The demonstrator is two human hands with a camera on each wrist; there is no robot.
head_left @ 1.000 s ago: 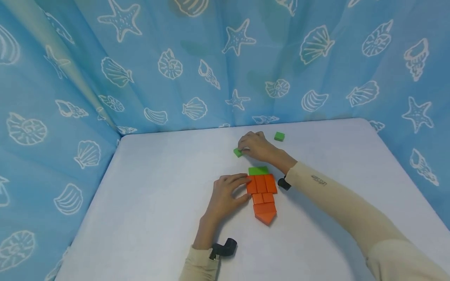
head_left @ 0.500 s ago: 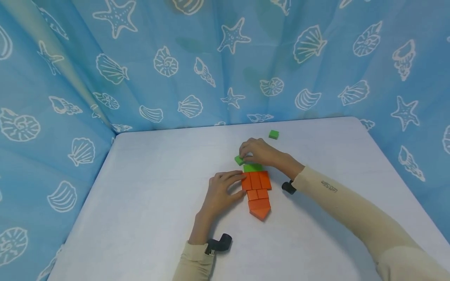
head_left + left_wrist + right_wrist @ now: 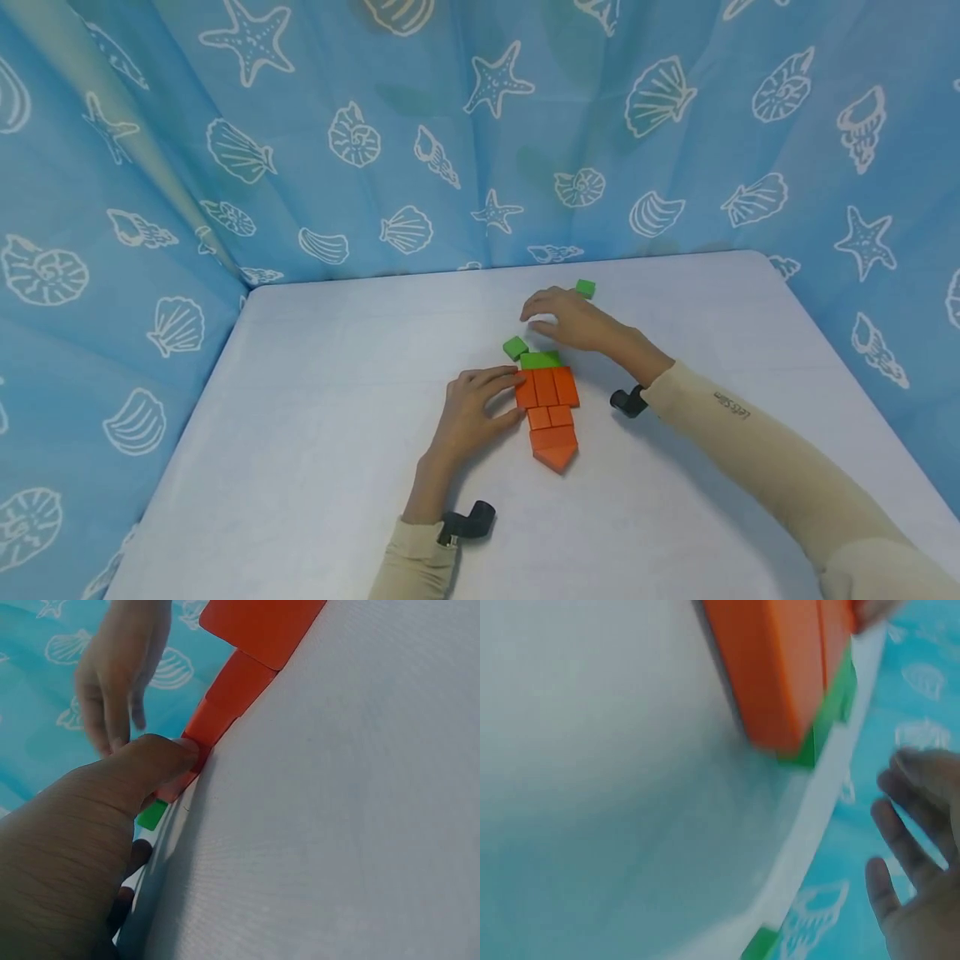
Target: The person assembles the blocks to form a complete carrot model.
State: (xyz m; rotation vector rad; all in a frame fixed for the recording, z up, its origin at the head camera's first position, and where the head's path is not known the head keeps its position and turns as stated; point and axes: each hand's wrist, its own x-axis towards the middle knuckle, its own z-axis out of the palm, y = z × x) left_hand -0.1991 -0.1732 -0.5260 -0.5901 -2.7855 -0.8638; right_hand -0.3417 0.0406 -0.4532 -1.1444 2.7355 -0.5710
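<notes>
Orange blocks [image 3: 546, 387] lie fitted together on the white table, narrowing to a pointed triangular block [image 3: 557, 459] at the near end. A flat green block [image 3: 540, 360] lies against their far edge. Just off its left corner sits a small green block [image 3: 515, 347], turned at an angle. My left hand [image 3: 474, 410] rests along the left side of the orange blocks, fingertips and thumb touching them with loosely bent fingers. Above the table beyond the green blocks, my right hand [image 3: 566, 318] holds nothing; its fingers [image 3: 900, 832] are spread in the right wrist view.
Another small green block [image 3: 586, 288] lies near the table's far edge, just behind my right hand. A blue curtain [image 3: 420, 125] with white shells and starfish hangs behind and to the left. White tabletop [image 3: 322, 400] extends on both sides of the blocks.
My right hand slid the small green block nearer to the flat green block, then let go and moved away to the right. My left hand has stayed beside the orange blocks.
</notes>
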